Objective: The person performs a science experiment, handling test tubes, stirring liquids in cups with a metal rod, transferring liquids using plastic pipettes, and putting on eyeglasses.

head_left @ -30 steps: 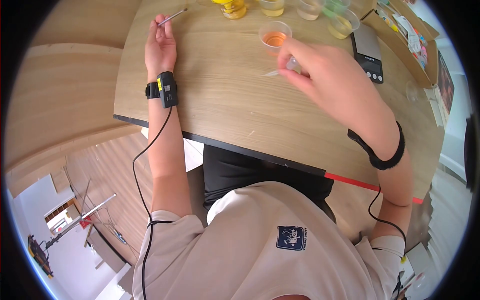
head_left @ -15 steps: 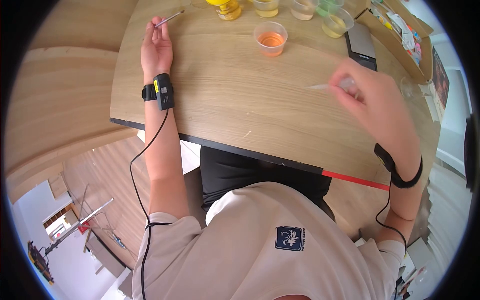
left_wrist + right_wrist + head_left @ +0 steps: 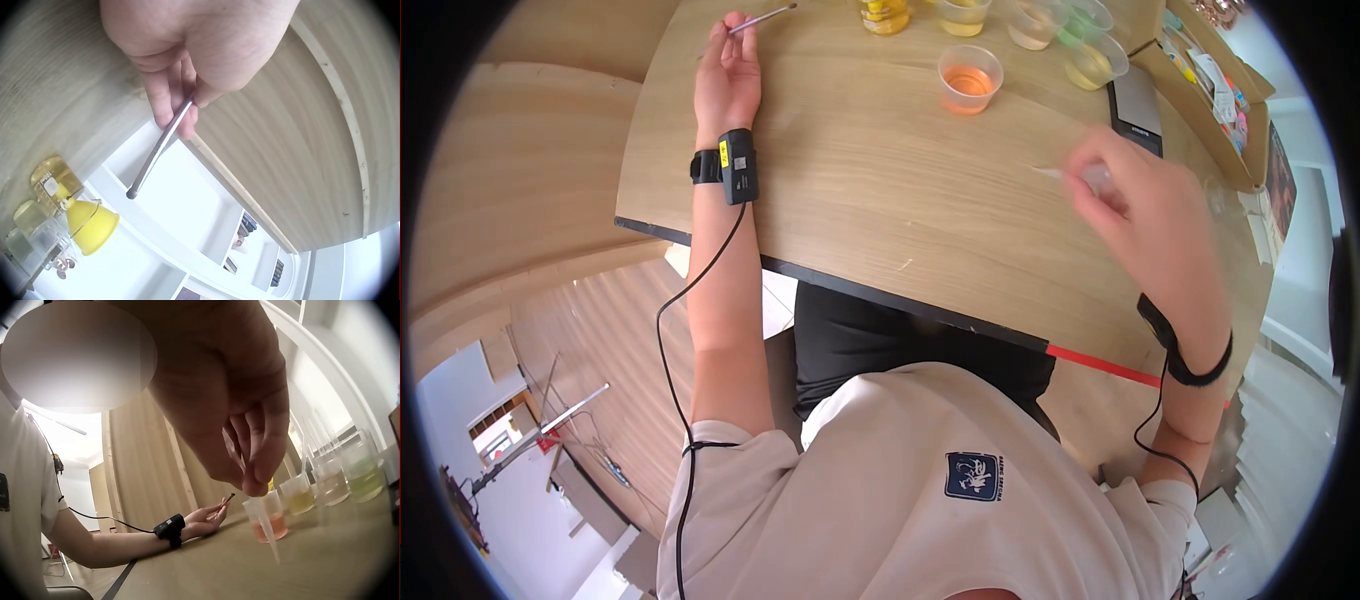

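The left hand [image 3: 730, 85] lies palm up on the table at the upper left, thumb and fingers pinching a thin rod [image 3: 159, 147] with a dark tip. Above the table at the right, the right hand [image 3: 1145, 205] pinches a translucent plastic dropper [image 3: 269, 528], its narrow tip pointing down in the right wrist view and leftward in the head view. A clear cup of orange liquid [image 3: 970, 82] stands to the upper left of the right hand, apart from it. Several cups of pale liquid, one a yellowish cup [image 3: 1092, 65], stand behind.
A glass vessel of yellow liquid [image 3: 886, 14] stands at the back, with a yellow funnel [image 3: 90, 226] in the left wrist view. A black scale [image 3: 1135, 110] lies behind the right hand, beside an open cardboard box [image 3: 1250, 150] of small items. The table's dark edge [image 3: 900, 305] runs near the person.
The right hand has moved right, away from the orange cup, with the dropper between its fingers. The left hand keeps its hold on the rod. The head view has shifted slightly.
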`<action>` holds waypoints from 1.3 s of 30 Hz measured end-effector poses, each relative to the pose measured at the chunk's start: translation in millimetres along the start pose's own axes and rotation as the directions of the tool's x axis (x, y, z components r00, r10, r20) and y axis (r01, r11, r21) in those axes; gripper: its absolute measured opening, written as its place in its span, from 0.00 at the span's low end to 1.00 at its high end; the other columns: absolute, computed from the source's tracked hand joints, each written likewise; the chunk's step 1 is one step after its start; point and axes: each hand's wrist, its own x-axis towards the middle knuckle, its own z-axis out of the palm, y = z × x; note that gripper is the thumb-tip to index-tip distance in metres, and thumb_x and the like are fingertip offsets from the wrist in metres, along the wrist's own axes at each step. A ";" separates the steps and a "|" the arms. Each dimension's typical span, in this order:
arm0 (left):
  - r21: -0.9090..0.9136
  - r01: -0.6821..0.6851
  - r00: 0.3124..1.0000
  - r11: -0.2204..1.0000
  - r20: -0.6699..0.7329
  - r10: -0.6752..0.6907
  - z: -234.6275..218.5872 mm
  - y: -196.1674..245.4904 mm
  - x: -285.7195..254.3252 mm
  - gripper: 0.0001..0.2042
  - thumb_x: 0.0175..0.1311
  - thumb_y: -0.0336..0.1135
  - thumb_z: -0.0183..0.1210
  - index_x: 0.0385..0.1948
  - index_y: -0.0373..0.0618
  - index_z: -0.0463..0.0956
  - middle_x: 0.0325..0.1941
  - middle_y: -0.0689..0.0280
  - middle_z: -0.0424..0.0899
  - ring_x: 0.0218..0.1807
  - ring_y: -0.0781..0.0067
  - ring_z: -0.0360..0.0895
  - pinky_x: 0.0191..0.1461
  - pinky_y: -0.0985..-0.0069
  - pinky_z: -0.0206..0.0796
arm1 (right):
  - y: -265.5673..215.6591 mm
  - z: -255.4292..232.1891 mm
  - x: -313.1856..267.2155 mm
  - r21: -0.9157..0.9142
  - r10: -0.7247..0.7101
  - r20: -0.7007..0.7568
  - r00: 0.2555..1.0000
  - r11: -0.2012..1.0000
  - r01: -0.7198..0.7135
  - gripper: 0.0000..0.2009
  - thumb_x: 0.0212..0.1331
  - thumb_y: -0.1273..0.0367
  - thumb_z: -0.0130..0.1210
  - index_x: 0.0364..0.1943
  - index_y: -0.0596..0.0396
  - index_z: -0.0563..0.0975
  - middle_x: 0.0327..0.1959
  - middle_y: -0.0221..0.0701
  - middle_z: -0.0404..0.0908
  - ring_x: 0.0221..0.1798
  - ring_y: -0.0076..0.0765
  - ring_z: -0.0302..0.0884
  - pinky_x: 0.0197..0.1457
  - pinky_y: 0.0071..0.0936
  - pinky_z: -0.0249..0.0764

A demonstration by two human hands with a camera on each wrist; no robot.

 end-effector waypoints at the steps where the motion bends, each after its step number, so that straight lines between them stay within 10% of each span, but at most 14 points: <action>1: -0.009 0.001 1.000 1.000 -0.003 -0.001 1.3 -1.0 -0.5 0.10 0.75 0.24 0.50 0.51 0.26 0.69 0.52 0.52 0.81 0.61 0.58 0.77 0.73 0.68 0.72 | -2.0 -3.7 -1.8 -0.008 0.085 0.050 0.995 0.996 -0.085 0.06 0.58 0.72 0.61 0.36 0.50 0.75 0.25 0.34 0.78 0.23 0.37 0.76 0.26 0.33 0.67; 20: 0.065 0.021 1.000 0.998 -0.011 -0.020 5.5 -1.3 -0.4 0.10 0.74 0.26 0.54 0.49 0.29 0.70 0.51 0.53 0.81 0.60 0.59 0.78 0.74 0.65 0.70 | 12.5 1.0 -4.7 0.120 0.158 -0.019 0.987 0.981 -0.155 0.06 0.59 0.72 0.63 0.39 0.50 0.78 0.25 0.29 0.81 0.23 0.29 0.78 0.26 0.25 0.70; 23: 0.049 0.015 1.000 0.999 -0.003 -0.015 3.1 -1.4 -0.8 0.09 0.74 0.27 0.54 0.49 0.31 0.72 0.51 0.55 0.82 0.59 0.59 0.79 0.73 0.65 0.71 | 10.6 8.5 5.7 0.174 -0.067 -0.286 0.956 0.977 0.121 0.07 0.59 0.71 0.63 0.39 0.49 0.78 0.24 0.29 0.81 0.23 0.30 0.78 0.26 0.25 0.69; 27: 0.085 0.013 0.998 0.996 0.055 -0.018 2.2 -1.2 -3.9 0.09 0.74 0.29 0.55 0.49 0.35 0.73 0.51 0.57 0.82 0.57 0.64 0.80 0.71 0.67 0.72 | 13.7 -0.5 4.8 0.073 0.007 -0.080 0.997 0.997 -0.001 0.06 0.58 0.70 0.65 0.37 0.49 0.79 0.25 0.29 0.82 0.22 0.29 0.78 0.26 0.26 0.69; 39: 0.289 -0.002 0.961 0.957 0.264 -0.078 78.2 -17.8 -54.9 0.12 0.75 0.37 0.57 0.52 0.43 0.72 0.47 0.66 0.80 0.49 0.74 0.80 0.62 0.72 0.77 | 17.4 -48.6 38.2 0.312 0.091 -0.281 0.955 0.950 0.001 0.07 0.59 0.69 0.67 0.38 0.54 0.83 0.28 0.23 0.84 0.24 0.19 0.75 0.28 0.19 0.70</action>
